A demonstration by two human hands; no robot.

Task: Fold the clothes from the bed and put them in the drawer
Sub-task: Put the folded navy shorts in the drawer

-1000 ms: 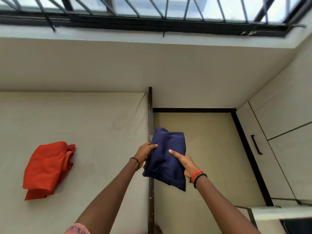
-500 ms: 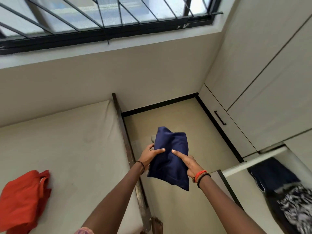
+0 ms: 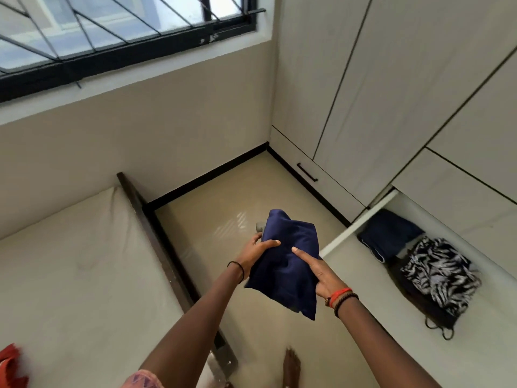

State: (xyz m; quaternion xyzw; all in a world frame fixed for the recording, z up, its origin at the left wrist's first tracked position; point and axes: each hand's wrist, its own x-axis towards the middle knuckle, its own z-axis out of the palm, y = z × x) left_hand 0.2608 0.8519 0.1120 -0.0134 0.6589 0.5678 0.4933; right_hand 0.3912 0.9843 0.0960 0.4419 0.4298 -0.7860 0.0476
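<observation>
We held a folded blue cloth (image 3: 285, 261) in the air over the floor (image 3: 223, 197), between the bed (image 3: 84, 261) and the open drawer (image 3: 359, 222), touching neither. It was a deep navy, folded into a thick, roughly oblong packet with soft creases across the top. Its near corner hung down and its far end bunched up into a peak. A small grey bit (image 3: 259, 226) stuck out at its far left edge.

Our left hand (image 3: 256, 252) gripped the left side, thumb laid over the top and fingers curled beneath. Our right hand (image 3: 319, 271) pinched the right side, one straight digit on top and the rest hidden under the fabric.

In the drawer lay a dark garment (image 3: 389, 233) and, just beside it, a black-and-white patterned one (image 3: 439, 273). A red garment (image 3: 9, 365) lay on the bed, well apart.
</observation>
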